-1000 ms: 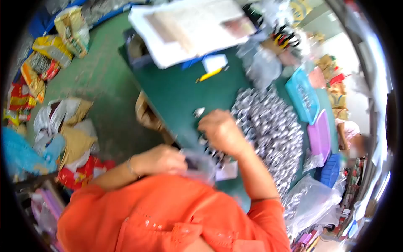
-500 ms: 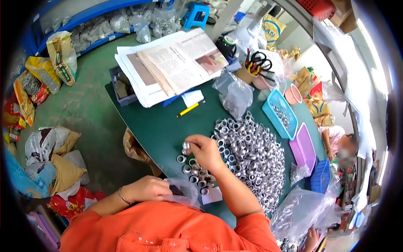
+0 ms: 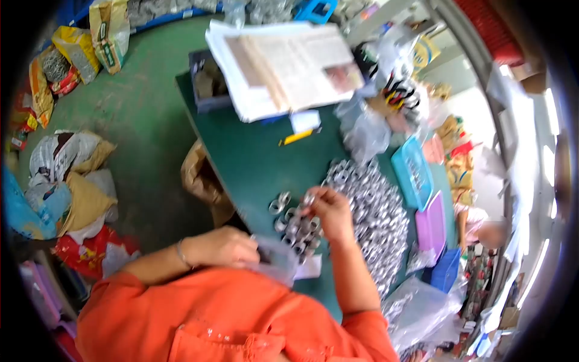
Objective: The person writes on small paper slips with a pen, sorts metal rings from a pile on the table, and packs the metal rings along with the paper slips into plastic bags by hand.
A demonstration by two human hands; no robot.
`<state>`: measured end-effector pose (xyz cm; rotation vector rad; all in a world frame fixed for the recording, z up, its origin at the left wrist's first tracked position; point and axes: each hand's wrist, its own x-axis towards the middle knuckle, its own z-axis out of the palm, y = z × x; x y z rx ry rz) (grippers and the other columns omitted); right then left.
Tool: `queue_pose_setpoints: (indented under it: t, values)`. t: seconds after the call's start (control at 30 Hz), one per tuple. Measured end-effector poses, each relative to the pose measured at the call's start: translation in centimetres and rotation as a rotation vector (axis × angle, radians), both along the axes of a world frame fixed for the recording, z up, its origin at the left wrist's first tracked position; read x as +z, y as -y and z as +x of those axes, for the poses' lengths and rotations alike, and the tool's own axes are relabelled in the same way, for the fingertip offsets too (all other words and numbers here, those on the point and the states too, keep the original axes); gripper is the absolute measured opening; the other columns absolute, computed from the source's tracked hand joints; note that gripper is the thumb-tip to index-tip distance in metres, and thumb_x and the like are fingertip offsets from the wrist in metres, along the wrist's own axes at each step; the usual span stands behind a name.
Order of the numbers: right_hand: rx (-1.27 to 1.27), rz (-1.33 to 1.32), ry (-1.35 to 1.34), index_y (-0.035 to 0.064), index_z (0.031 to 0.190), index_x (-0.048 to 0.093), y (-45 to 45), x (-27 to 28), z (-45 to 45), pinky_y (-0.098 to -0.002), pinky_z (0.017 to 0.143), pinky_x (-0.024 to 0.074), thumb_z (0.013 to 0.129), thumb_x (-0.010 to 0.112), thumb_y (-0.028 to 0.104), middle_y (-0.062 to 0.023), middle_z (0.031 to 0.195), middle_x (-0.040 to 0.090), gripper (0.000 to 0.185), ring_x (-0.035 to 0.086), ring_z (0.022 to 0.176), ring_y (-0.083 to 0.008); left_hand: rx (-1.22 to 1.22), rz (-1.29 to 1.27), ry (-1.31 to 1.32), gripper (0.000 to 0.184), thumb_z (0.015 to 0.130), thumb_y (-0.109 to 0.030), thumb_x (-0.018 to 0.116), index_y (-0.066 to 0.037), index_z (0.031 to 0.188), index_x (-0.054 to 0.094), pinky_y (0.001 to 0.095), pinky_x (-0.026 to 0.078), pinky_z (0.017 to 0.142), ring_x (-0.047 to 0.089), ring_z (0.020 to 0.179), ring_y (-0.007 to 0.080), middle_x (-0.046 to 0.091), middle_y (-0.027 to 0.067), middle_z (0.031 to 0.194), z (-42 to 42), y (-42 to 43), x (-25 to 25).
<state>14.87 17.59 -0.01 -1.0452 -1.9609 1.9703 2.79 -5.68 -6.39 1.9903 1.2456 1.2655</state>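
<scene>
My right hand [image 3: 332, 214] is over the dark green table, thumb and fingers pinched on a shiny metal ring [image 3: 309, 199]. Just left of and below it sits a small group of metal rings [image 3: 300, 232], lying close together. To the right spreads a big pile of metal rings [image 3: 377, 223]. Close to my body, my left hand [image 3: 226, 246] has its fingers curled at the edge of a clear plastic bag [image 3: 276, 258]; its fingertips are partly hidden. A small white slip [image 3: 309, 267] lies beside the bag.
Newspapers [image 3: 289, 66] lie on a grey bin [image 3: 208, 99] at the far left corner. A yellow cutter [image 3: 297, 138] is nearby. Blue [image 3: 412, 175], purple [image 3: 430, 226] and dark blue [image 3: 445, 270] trays line the right side. Another person [image 3: 473, 223] is beyond them.
My right hand has moved right, from the left edge of the small group toward the big pile, still pinching metal. The camera view has shifted and blurred. My left hand stays by the bag.
</scene>
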Motion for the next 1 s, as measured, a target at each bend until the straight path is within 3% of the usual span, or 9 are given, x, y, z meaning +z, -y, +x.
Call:
queue_pose_setpoints:
  t: [0.2, 0.33, 0.47, 0.57, 0.6, 0.73, 0.87, 0.97, 1.0]
  values:
    - [-0.014, -0.006, -0.051, -0.0034, 0.099, 0.065, 0.4, 0.2, 0.3, -0.0214, 0.057, 0.0478, 0.089, 0.062, 0.000, -0.0051, 0.082, 0.068, 0.011, 0.064, 0.065, -0.0107, 0.049, 0.000, 0.023, 0.004, 0.079, -0.013, 0.067, -0.009, 0.079, 0.065, 0.0376, 0.046, 0.055, 0.057, 0.062, 0.0273, 0.053, 0.0076, 0.070, -0.2, 0.4, 0.5]
    - [-0.014, -0.081, -0.202, -0.0021, 0.103, 0.062, 0.8, 0.0, 1.2, -0.0229, 0.054, 0.0480, 0.091, 0.057, -0.003, -0.0106, 0.089, 0.070, 0.014, 0.066, 0.066, -0.0135, 0.055, -0.027, 0.034, 0.004, 0.077, -0.012, 0.068, -0.009, 0.077, 0.065, 0.0372, 0.044, 0.054, 0.056, 0.062, 0.0273, 0.052, 0.0080, 0.069, -0.1, 0.3, 0.7]
    - [0.008, -0.239, -0.440, -0.0015, 0.107, 0.061, 1.2, -0.3, 2.6, -0.0293, 0.077, 0.0544, 0.094, 0.053, -0.002, -0.0093, 0.112, 0.058, 0.016, 0.066, 0.097, -0.0207, 0.038, -0.052, 0.020, 0.004, 0.077, -0.011, 0.068, -0.008, 0.077, 0.065, 0.0375, 0.044, 0.055, 0.056, 0.062, 0.0277, 0.052, 0.0084, 0.069, 0.0, 0.3, 0.8]
    - [0.046, -0.050, -0.574, 0.0022, 0.102, 0.056, 1.6, -1.7, 3.5, -0.0322, 0.088, 0.0523, 0.081, 0.064, -0.014, -0.0085, 0.112, 0.055, 0.028, 0.063, 0.103, -0.0223, 0.019, -0.083, -0.001, 0.005, 0.075, -0.011, 0.068, -0.008, 0.077, 0.064, 0.0372, 0.049, 0.058, 0.059, 0.066, 0.0269, 0.056, 0.0073, 0.073, 0.0, 0.1, 1.2]
    - [0.017, -0.113, -0.590, 0.0047, 0.106, 0.050, 1.9, -1.6, 3.8, -0.0329, 0.092, 0.0508, 0.075, 0.064, -0.021, -0.0090, 0.111, 0.054, 0.043, 0.061, 0.105, -0.0236, 0.020, -0.082, -0.013, 0.006, 0.074, -0.011, 0.068, -0.008, 0.077, 0.064, 0.0373, 0.049, 0.058, 0.058, 0.066, 0.0268, 0.055, 0.0072, 0.072, 0.0, 0.0, 1.4]
    - [-0.027, -0.110, -0.679, 0.0071, 0.119, 0.042, 2.2, -2.3, 5.2, -0.0354, 0.092, 0.0511, 0.070, 0.061, -0.026, -0.0103, 0.111, 0.055, 0.061, 0.059, 0.111, -0.0265, 0.002, -0.087, -0.032, 0.006, 0.075, -0.011, 0.068, -0.008, 0.077, 0.064, 0.0374, 0.047, 0.057, 0.056, 0.064, 0.0263, 0.053, 0.0070, 0.070, 0.3, -0.5, 1.6]
    - [-0.119, -0.150, -0.682, 0.0068, 0.127, 0.040, 2.4, -2.0, 7.0, -0.0347, 0.087, 0.0532, 0.070, 0.062, -0.023, -0.0121, 0.112, 0.056, 0.068, 0.060, 0.109, -0.0278, -0.045, -0.104, -0.062, 0.007, 0.075, -0.012, 0.069, -0.008, 0.077, 0.063, 0.0371, 0.046, 0.056, 0.056, 0.063, 0.0264, 0.052, 0.0068, 0.070, 0.7, -1.2, 2.2]
    - [-0.226, -0.237, -0.612, 0.0049, 0.123, 0.045, 1.3, -1.0, 9.9, -0.0262, 0.070, 0.0520, 0.079, 0.062, -0.006, -0.0110, 0.110, 0.058, 0.048, 0.062, 0.094, -0.0219, -0.070, -0.082, -0.106, 0.007, 0.075, -0.013, 0.068, -0.008, 0.079, 0.066, 0.0375, 0.044, 0.056, 0.054, 0.062, 0.0276, 0.051, 0.0076, 0.070, 0.5, -1.8, 3.2]
    - [-0.199, -0.171, -0.493, 0.0026, 0.113, 0.053, 1.0, -0.7, 11.2, -0.0236, 0.066, 0.0465, 0.081, 0.062, -0.001, -0.0078, 0.107, 0.058, 0.033, 0.057, 0.085, -0.0167, -0.080, -0.080, -0.133, 0.007, 0.075, -0.014, 0.068, -0.008, 0.079, 0.066, 0.0376, 0.043, 0.055, 0.054, 0.062, 0.0275, 0.051, 0.0074, 0.070, 0.4, -1.9, 3.6]
